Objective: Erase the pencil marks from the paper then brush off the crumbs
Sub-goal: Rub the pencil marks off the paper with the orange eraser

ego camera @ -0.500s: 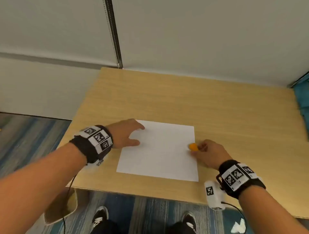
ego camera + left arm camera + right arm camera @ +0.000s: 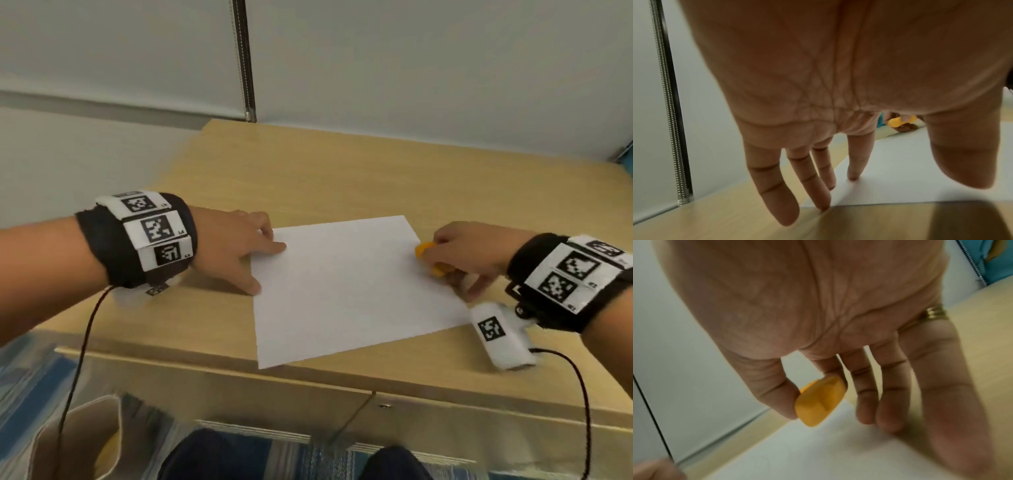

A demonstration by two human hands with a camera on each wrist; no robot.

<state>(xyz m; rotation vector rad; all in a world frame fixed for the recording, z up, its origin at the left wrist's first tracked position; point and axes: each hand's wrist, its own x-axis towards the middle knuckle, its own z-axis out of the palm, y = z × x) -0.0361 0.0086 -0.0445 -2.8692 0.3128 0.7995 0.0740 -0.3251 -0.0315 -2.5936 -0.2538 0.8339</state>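
Note:
A white sheet of paper (image 2: 346, 287) lies on the light wooden table (image 2: 342, 178), turned at a slant. No pencil marks or crumbs show on it. My left hand (image 2: 236, 246) lies with straight fingers (image 2: 854, 172) touching the paper's left edge. At the paper's right edge, my right hand (image 2: 466, 253) pinches an orange eraser (image 2: 424, 248) between thumb and index finger. In the right wrist view the eraser (image 2: 820, 400) hangs just above the paper (image 2: 838, 456). The other right fingers (image 2: 890, 418) reach down to the sheet.
The table's front edge (image 2: 308, 373) runs close under the paper's near corner. A grey wall with a vertical metal strip (image 2: 245, 61) stands behind the table. A white bin (image 2: 85, 442) sits on the floor at lower left. Cables hang from both wrists.
The paper has turned, so its near corner now points at the table's front edge. My left hand has slid from on the sheet to its left edge. The right hand still holds the eraser.

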